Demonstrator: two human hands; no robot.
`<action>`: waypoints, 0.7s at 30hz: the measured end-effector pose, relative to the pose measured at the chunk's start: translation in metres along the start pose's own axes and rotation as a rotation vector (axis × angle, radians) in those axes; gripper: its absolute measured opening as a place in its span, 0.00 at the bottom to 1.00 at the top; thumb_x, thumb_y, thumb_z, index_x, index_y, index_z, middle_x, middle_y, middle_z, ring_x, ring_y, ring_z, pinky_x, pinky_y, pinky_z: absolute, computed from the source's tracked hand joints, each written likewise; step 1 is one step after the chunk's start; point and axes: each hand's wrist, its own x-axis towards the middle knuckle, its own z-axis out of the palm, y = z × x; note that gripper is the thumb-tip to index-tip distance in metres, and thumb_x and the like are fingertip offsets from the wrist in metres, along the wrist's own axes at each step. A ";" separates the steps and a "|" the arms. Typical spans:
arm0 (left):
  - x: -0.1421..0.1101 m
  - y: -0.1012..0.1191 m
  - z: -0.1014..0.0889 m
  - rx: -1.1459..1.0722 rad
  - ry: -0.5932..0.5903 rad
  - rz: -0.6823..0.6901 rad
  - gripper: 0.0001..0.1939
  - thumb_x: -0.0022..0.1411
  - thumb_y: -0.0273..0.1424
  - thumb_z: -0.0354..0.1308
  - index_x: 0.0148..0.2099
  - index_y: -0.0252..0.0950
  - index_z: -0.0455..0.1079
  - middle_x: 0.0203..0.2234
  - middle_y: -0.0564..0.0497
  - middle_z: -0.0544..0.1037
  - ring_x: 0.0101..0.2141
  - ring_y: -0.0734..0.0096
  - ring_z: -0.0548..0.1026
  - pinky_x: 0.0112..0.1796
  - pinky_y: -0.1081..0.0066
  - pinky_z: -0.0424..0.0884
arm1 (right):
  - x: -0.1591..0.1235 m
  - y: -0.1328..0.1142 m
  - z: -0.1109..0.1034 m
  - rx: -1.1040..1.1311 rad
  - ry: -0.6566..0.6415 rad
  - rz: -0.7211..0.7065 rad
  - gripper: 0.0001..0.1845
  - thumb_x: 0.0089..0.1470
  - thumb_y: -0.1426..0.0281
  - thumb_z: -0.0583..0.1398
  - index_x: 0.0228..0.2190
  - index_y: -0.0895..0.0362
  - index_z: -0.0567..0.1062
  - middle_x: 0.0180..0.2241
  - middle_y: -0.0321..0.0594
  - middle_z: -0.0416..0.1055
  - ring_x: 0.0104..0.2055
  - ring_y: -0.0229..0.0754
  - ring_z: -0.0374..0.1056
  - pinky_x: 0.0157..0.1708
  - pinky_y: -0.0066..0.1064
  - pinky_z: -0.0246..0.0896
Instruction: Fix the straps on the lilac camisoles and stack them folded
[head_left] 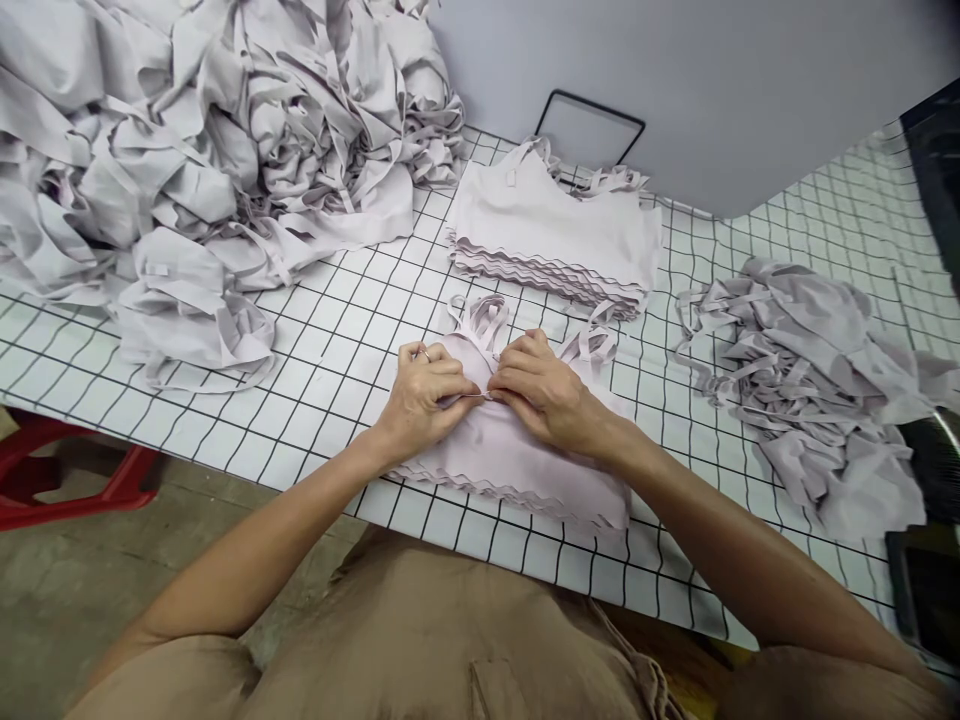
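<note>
Right in front of me lies a small stack of pale pink strappy tops (510, 455) with wavy lower edges. Over its upper middle, my left hand (431, 395) is closed in a pinch on the fabric of the uppermost top. My right hand (541, 388) pinches the same top just beside it, and the fingertips of both hands nearly meet. A ring is on a finger of the left hand. Looped straps (480, 322) stick out above the hands. What exactly sits between the fingertips is too small to make out.
Behind is a neat stack of tops (555, 225), near a black wire stand (592, 98) and a grey panel (637, 60). A large heap of garments (247, 130) fills the left; a smaller pile (810, 360) is at right. A red stool (120, 485) stands below the checked table (315, 380).
</note>
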 end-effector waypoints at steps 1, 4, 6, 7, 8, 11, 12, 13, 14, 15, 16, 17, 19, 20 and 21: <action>0.000 0.000 -0.001 0.001 0.001 -0.007 0.09 0.64 0.31 0.62 0.30 0.42 0.78 0.20 0.57 0.73 0.32 0.67 0.69 0.48 0.58 0.57 | 0.001 0.000 -0.003 -0.032 -0.044 -0.005 0.14 0.65 0.76 0.52 0.31 0.55 0.75 0.29 0.41 0.69 0.38 0.46 0.61 0.49 0.51 0.55; 0.001 0.000 -0.003 -0.019 -0.007 -0.031 0.09 0.64 0.32 0.61 0.31 0.41 0.78 0.21 0.56 0.74 0.32 0.67 0.69 0.49 0.58 0.57 | 0.008 0.005 -0.018 -0.035 -0.156 -0.033 0.15 0.66 0.74 0.53 0.29 0.55 0.75 0.26 0.38 0.68 0.36 0.44 0.59 0.53 0.55 0.50; 0.001 -0.002 -0.006 -0.042 -0.036 -0.047 0.07 0.64 0.33 0.62 0.32 0.40 0.77 0.23 0.56 0.77 0.33 0.67 0.70 0.48 0.58 0.56 | 0.021 0.014 -0.031 -0.001 -0.192 -0.033 0.12 0.65 0.68 0.58 0.29 0.54 0.76 0.25 0.37 0.68 0.36 0.44 0.60 0.53 0.55 0.50; 0.001 -0.003 -0.007 -0.052 -0.051 -0.056 0.07 0.64 0.34 0.63 0.32 0.40 0.77 0.24 0.56 0.78 0.33 0.67 0.71 0.48 0.57 0.56 | 0.029 0.018 -0.039 0.008 -0.192 -0.021 0.12 0.64 0.64 0.60 0.29 0.54 0.77 0.25 0.37 0.68 0.36 0.44 0.60 0.52 0.54 0.51; 0.001 -0.004 -0.008 -0.058 -0.060 -0.064 0.07 0.63 0.35 0.63 0.33 0.40 0.77 0.25 0.55 0.79 0.34 0.66 0.71 0.48 0.57 0.55 | 0.038 0.022 -0.047 0.007 -0.181 -0.004 0.14 0.63 0.61 0.61 0.27 0.54 0.77 0.24 0.37 0.67 0.35 0.44 0.60 0.52 0.54 0.52; 0.001 -0.006 -0.010 -0.046 -0.045 -0.076 0.07 0.63 0.35 0.64 0.33 0.40 0.77 0.29 0.54 0.82 0.36 0.64 0.73 0.49 0.55 0.55 | 0.070 0.031 -0.065 -0.021 -0.122 0.050 0.22 0.65 0.57 0.58 0.22 0.54 0.74 0.21 0.37 0.63 0.35 0.45 0.58 0.53 0.55 0.51; 0.001 -0.007 -0.009 -0.033 -0.038 -0.078 0.07 0.63 0.35 0.64 0.33 0.40 0.77 0.29 0.54 0.82 0.36 0.64 0.73 0.50 0.55 0.55 | 0.080 0.033 -0.068 -0.027 -0.106 0.060 0.24 0.66 0.58 0.57 0.20 0.54 0.72 0.20 0.36 0.62 0.36 0.45 0.58 0.54 0.56 0.50; 0.001 -0.008 -0.009 -0.018 -0.033 -0.081 0.06 0.63 0.35 0.64 0.33 0.40 0.77 0.29 0.54 0.82 0.36 0.64 0.73 0.50 0.55 0.56 | 0.090 0.034 -0.068 -0.029 -0.094 0.068 0.25 0.66 0.59 0.56 0.19 0.55 0.71 0.19 0.35 0.61 0.36 0.44 0.59 0.55 0.57 0.49; 0.001 -0.010 -0.009 -0.005 -0.032 -0.086 0.06 0.63 0.34 0.64 0.33 0.39 0.76 0.29 0.54 0.82 0.36 0.64 0.73 0.50 0.54 0.56 | 0.098 0.035 -0.067 -0.028 -0.089 0.081 0.25 0.66 0.60 0.56 0.19 0.55 0.69 0.19 0.35 0.60 0.36 0.44 0.59 0.56 0.58 0.48; 0.002 -0.011 -0.009 0.005 -0.035 -0.093 0.06 0.62 0.34 0.65 0.33 0.39 0.76 0.28 0.55 0.81 0.36 0.64 0.73 0.50 0.54 0.56 | 0.105 0.036 -0.064 -0.026 -0.091 0.101 0.25 0.66 0.61 0.57 0.18 0.55 0.68 0.18 0.34 0.59 0.35 0.44 0.59 0.55 0.58 0.49; 0.002 -0.012 -0.009 0.013 -0.038 -0.101 0.06 0.62 0.34 0.65 0.33 0.39 0.76 0.28 0.55 0.81 0.36 0.64 0.73 0.50 0.54 0.56 | 0.110 0.037 -0.059 -0.018 -0.101 0.129 0.24 0.65 0.62 0.57 0.17 0.55 0.68 0.18 0.34 0.60 0.35 0.44 0.60 0.54 0.56 0.52; 0.002 -0.014 -0.009 0.023 -0.036 -0.109 0.06 0.62 0.34 0.66 0.34 0.40 0.76 0.28 0.55 0.80 0.36 0.64 0.74 0.49 0.54 0.57 | 0.113 0.038 -0.055 0.005 -0.118 0.161 0.23 0.65 0.64 0.58 0.18 0.55 0.69 0.19 0.35 0.62 0.34 0.44 0.61 0.52 0.53 0.56; 0.000 -0.015 -0.012 0.057 0.002 -0.112 0.06 0.60 0.35 0.67 0.38 0.40 0.76 0.32 0.54 0.80 0.39 0.62 0.74 0.50 0.54 0.57 | 0.110 0.040 -0.048 0.091 -0.121 0.222 0.15 0.62 0.68 0.59 0.24 0.56 0.75 0.25 0.37 0.69 0.35 0.43 0.64 0.47 0.46 0.62; -0.001 -0.014 -0.014 0.085 0.045 -0.106 0.08 0.60 0.35 0.67 0.41 0.41 0.75 0.35 0.52 0.80 0.41 0.61 0.74 0.50 0.53 0.58 | 0.104 0.042 -0.047 0.146 -0.084 0.243 0.09 0.61 0.69 0.60 0.30 0.55 0.78 0.31 0.39 0.73 0.37 0.42 0.67 0.46 0.42 0.64; -0.003 -0.012 -0.017 0.115 0.100 -0.093 0.11 0.60 0.35 0.67 0.45 0.42 0.75 0.38 0.50 0.79 0.43 0.60 0.74 0.51 0.52 0.58 | 0.095 0.045 -0.049 0.197 -0.018 0.258 0.06 0.61 0.69 0.61 0.36 0.55 0.80 0.37 0.41 0.74 0.39 0.42 0.69 0.45 0.40 0.65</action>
